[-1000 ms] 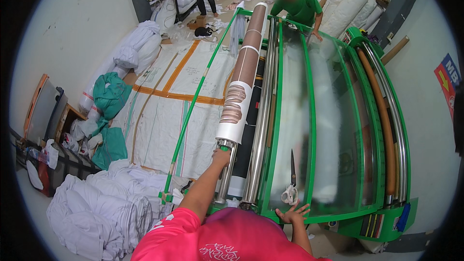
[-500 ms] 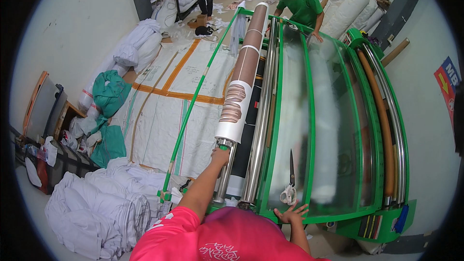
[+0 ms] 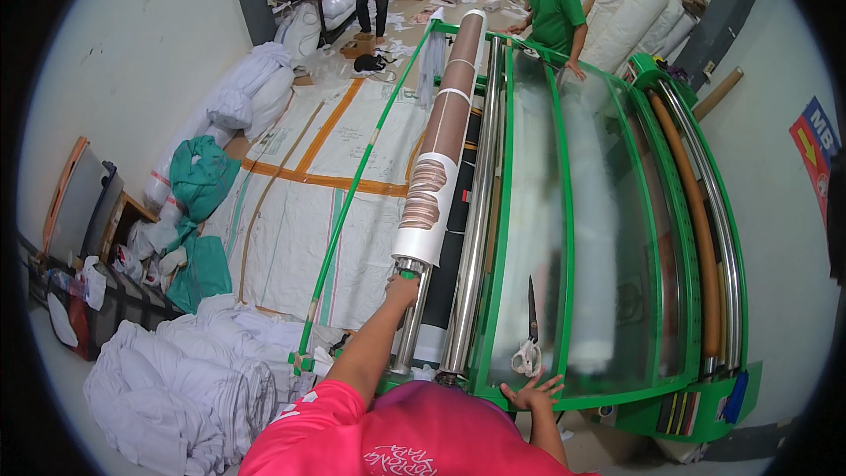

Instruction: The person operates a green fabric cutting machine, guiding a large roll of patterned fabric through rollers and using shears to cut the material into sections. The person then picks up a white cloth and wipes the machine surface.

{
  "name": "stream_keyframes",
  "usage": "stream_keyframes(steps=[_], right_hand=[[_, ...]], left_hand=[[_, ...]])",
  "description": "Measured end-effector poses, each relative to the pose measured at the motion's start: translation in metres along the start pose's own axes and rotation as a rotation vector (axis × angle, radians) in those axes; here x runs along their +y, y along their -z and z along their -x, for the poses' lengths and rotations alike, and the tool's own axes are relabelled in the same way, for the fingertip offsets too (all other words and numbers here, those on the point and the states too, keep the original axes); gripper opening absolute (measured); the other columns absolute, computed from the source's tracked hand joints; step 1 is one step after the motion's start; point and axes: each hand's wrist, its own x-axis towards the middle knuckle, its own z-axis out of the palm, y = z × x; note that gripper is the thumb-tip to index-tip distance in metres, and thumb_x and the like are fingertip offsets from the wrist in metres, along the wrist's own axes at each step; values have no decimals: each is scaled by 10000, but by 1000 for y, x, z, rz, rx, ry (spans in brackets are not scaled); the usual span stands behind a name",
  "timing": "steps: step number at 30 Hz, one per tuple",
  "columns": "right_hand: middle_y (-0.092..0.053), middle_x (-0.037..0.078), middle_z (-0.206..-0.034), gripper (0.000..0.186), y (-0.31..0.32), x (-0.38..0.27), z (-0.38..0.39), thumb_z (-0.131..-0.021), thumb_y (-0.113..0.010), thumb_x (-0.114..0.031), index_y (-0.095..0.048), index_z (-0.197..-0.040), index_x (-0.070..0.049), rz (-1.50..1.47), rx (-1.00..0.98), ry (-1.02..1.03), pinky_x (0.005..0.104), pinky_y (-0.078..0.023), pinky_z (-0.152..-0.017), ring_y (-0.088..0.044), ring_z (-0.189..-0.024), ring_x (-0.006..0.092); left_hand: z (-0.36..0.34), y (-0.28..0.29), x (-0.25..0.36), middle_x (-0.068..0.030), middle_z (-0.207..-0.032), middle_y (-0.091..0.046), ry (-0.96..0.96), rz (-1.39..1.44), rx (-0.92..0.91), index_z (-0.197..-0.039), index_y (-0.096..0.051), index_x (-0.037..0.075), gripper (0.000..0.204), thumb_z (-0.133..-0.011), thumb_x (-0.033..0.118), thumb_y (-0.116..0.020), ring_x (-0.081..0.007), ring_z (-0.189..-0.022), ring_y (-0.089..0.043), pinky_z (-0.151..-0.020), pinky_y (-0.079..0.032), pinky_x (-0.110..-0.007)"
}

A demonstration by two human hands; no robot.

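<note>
A long roll of printed paper (image 3: 454,101), white with brown panels and striped shapes, lies lengthwise on the green machine. My left hand (image 3: 403,289) is closed round the green end piece of the metal shaft (image 3: 409,265) at the roll's near end; part of its fingers is hidden. On the machine's near green edge rests my right hand (image 3: 533,393), fingers spread and holding nothing. Just beyond it, scissors (image 3: 528,357) with white handles and dark blades lie on the clear cover (image 3: 590,300). Polished metal rollers (image 3: 471,273) run beside the paper roll.
A green rod (image 3: 352,185) runs along the machine's left side. White cloth (image 3: 176,388) is heaped at the near left, beyond it sacking sheets (image 3: 291,211) on the floor. A co-worker in green (image 3: 557,13) stands at the machine's far end, one hand on it.
The co-worker at the far end has straightened up from leaning over the machine. My two hands keep their places; the view has shifted slightly.
</note>
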Motion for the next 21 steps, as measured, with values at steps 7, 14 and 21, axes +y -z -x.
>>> stream_keyframes(steps=[7, 14, 21], right_hand=[[466, 445, -1638, 1642, 1, -1, 2, -746, -558, -1084, 368, -1701, -121, -16, 7, 0, 822, -74, -1273, 355, -1574, 641], [465, 445, -1639, 1646, 0, 0, -2, -746, -567, -1081, 374, -1698, -124, -26, -5, -17, 834, -72, -1264, 367, -1568, 640], [474, 444, -1632, 1655, 1, -1, 2, -739, -560, -1089, 394, -1685, -123, -23, -10, -15, 836, -70, -1262, 369, -1565, 643]], left_hand=[[2, -2, -2, -469, -1473, -547, 4, 53, 34, -1501, -626, 183, 540, -970, 223, -712, -656, -1379, -570, -1108, -563, -637], [7, 3, 3, -456, -1467, -552, 4, 16, 30, -1474, -651, 170, 491, -993, 258, -692, -653, -1388, -565, -1112, -562, -629], [11, 13, 9, -468, -1533, -485, 10, 12, -38, -1534, -585, 185, 576, -977, 232, -723, -667, -1438, -513, -1120, -556, -641]])
